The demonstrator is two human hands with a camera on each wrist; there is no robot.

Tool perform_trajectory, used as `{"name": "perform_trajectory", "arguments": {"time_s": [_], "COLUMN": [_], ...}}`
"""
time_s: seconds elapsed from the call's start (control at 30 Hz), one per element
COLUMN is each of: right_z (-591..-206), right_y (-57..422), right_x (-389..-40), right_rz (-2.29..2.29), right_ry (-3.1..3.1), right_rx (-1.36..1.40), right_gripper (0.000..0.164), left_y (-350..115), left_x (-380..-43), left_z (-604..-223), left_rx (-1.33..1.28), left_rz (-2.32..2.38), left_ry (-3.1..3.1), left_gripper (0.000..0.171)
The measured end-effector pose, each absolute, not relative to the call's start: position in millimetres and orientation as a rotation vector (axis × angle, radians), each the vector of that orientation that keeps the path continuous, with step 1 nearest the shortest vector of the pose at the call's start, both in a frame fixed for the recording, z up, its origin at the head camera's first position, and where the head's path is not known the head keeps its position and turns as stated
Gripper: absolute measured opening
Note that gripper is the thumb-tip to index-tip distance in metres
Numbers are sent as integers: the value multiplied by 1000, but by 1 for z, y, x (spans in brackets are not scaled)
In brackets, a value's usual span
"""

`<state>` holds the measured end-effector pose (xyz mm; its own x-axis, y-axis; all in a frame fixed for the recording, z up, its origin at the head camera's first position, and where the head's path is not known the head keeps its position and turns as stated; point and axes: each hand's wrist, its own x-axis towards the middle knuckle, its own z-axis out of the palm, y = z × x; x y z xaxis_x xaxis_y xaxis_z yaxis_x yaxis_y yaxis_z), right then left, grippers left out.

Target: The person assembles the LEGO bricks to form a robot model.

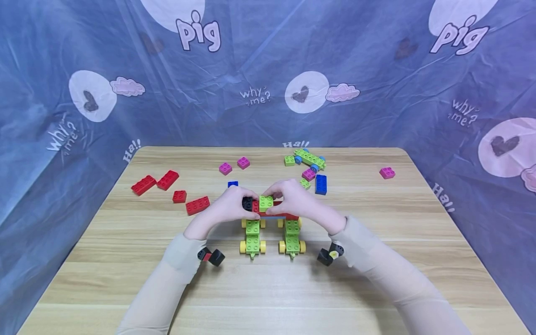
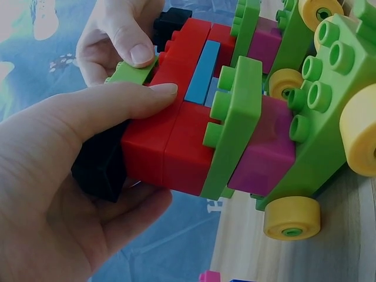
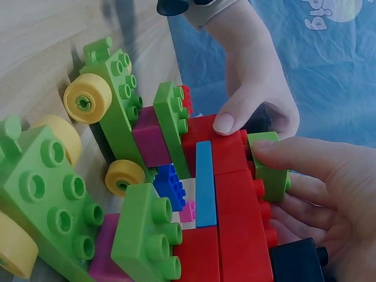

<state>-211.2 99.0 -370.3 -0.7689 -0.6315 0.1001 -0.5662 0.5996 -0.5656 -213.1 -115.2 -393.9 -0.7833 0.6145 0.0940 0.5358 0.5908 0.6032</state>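
Observation:
A built block structure stands mid-table: red bricks [image 1: 291, 216] with a blue strip [image 2: 202, 71] bridge two green wheeled bases [image 1: 252, 244] with yellow wheels, raised on magenta bricks [image 2: 262, 145]. On the structure's left end, my left hand [image 1: 229, 203] grips the red bricks and a black brick [image 2: 100, 158], thumb on the red side and fingers beneath. My right hand [image 1: 295, 197] pinches a lime green brick [image 3: 270, 170] at the top of the red row. A second black brick [image 3: 296, 261] sits at the right end, hidden by that hand in the head view.
Loose red bricks [image 1: 168, 180] lie at the left. Magenta bricks [image 1: 243, 162] are scattered along the back, one [image 1: 387, 172] far right. A green wheeled base [image 1: 310, 159] with blue wheels and a blue brick [image 1: 321, 184] lie behind my right hand. A patterned blue cloth [image 1: 268, 60] surrounds the table.

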Motion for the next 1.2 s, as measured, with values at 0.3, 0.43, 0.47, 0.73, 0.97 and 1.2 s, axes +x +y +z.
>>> {"name": "perform_trajectory", "arguments": {"time_s": [0.3,0.43,0.47,0.73,0.97,1.2], "right_z": [-367,-367,-367,-367,-368,-368], "right_y": [97,96,96,96,95,96], "right_x": [-211,-211,-211,-211,-211,-210], "right_rz": [-861,-843,-841,-846,-851,-846], "right_ry": [2712,2718,2722,2727,2740,2737], "right_rx": [-1051,-1047,-1047,-1026,-984,-976], "right_gripper": [37,36,36,37,38,38], "left_y": [-114,-114,-114,-113,-113,-113], "left_x": [-214,-213,-213,-211,-213,-213], "left_z": [-395,-395,-395,-393,-395,-396], "left_rx": [942,927,926,953,957,957], "left_rz": [956,952,953,949,937,947], "left_ry": [2687,2690,2691,2696,2713,2705], "left_gripper": [37,38,38,38,39,39]}}
